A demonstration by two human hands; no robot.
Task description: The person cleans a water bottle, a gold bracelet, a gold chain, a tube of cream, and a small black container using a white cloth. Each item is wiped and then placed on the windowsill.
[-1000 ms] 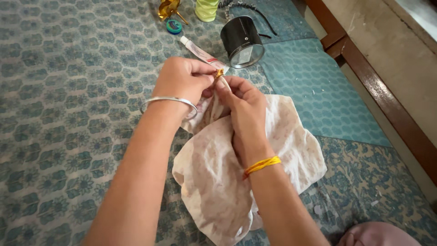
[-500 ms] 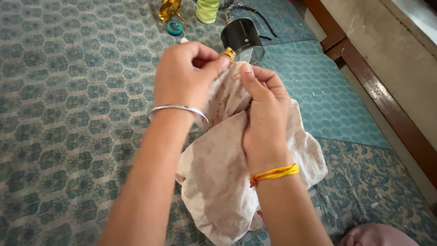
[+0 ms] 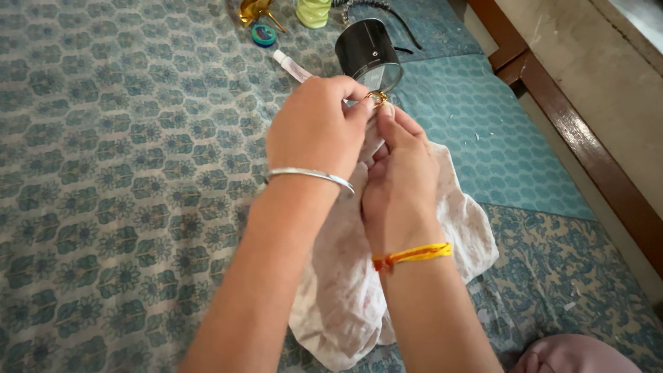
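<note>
Gold-coloured ring (image 3: 376, 97) was pinched between closed fingertips of the left hand (image 3: 314, 128) and right hand (image 3: 400, 169), over a stained white cloth (image 3: 456, 228) gripped by the right fingers. A black tin (image 3: 367, 54) and a tube (image 3: 290, 65) lay just beyond on the patterned mat (image 3: 124, 173). The ring's axis could not be told.

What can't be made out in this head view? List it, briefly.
- Small gold ring: pinched between the left hand and right hand; fingers cover most of it, so its details are too small to tell.
- White tube: its lower end is hidden behind the left hand.
- Stained cloth: its middle is covered by both forearms.
- Gold object and yellow-green spool: cut off by the top edge.
- Black can: its contents can't be seen.
</note>
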